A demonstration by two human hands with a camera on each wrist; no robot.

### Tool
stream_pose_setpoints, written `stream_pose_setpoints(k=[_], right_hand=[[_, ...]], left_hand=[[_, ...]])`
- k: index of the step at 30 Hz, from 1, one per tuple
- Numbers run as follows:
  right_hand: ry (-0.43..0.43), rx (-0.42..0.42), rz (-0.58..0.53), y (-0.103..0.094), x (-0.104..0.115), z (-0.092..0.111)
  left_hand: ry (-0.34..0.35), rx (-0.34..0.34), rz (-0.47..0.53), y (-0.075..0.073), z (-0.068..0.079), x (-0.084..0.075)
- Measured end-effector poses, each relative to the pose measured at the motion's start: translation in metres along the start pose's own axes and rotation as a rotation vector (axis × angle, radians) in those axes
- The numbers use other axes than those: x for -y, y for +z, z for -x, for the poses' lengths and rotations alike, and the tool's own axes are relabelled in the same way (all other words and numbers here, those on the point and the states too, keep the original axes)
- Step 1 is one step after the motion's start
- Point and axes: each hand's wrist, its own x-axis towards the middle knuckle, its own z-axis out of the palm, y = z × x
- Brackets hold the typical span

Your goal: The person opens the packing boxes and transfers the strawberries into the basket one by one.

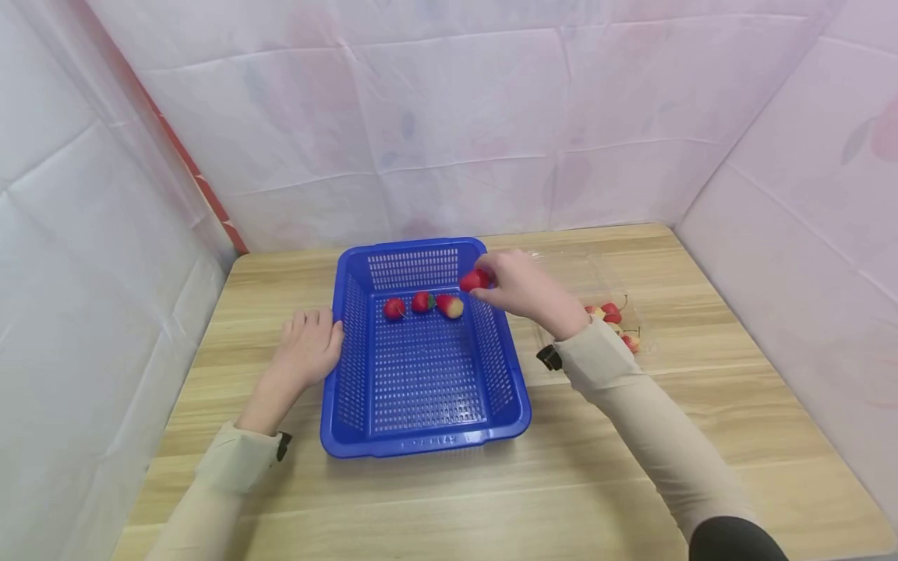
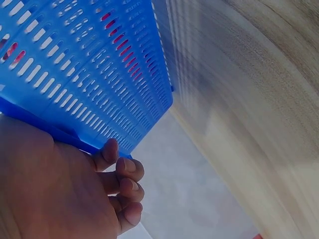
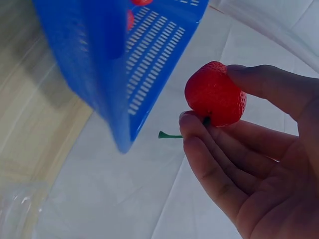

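My right hand (image 1: pixel 515 284) pinches a red strawberry (image 3: pixel 214 94) between thumb and fingertips, over the right rim of the blue basket (image 1: pixel 428 446). A thin green stem (image 3: pixel 170 135) shows beside the fingers in the right wrist view. Inside the basket, toward its far end, lie a red cherry (image 1: pixel 394 309), a red fruit with a green leaf (image 1: pixel 422 301) and a strawberry with a pale end (image 1: pixel 450 305). My left hand (image 1: pixel 306 347) holds the basket's left rim, its thumb at the edge and its fingers curled in the left wrist view.
Right of the basket, partly behind my right forearm, is a clear plastic box (image 1: pixel 640 318) with several small fruits (image 1: pixel 612 313) in it. The wooden table (image 1: pixel 393 506) ends against pale cloth walls (image 1: pixel 449 117) at the back and sides.
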Motion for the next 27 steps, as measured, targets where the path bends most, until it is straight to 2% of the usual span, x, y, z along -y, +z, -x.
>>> stream_pose_setpoints(k=[8, 13, 19, 27], right_hand=[[0.013, 0.07, -0.046, 0.009, 0.014, -0.026], [0.005, 0.099, -0.081, 0.022, 0.021, -0.04], [0.051, 0.14, -0.093, 0.043, 0.032, -0.057], [0.034, 0.166, -0.095, 0.067, 0.042, -0.069]], left_hand=[[-0.003, 0.007, 0.01, 0.001, -0.001, 0.001], [-0.003, 0.001, 0.007, 0.004, -0.001, 0.003], [-0.003, -0.007, 0.006, 0.005, -0.002, 0.005], [-0.006, 0.006, 0.007, 0.005, -0.002, 0.004]])
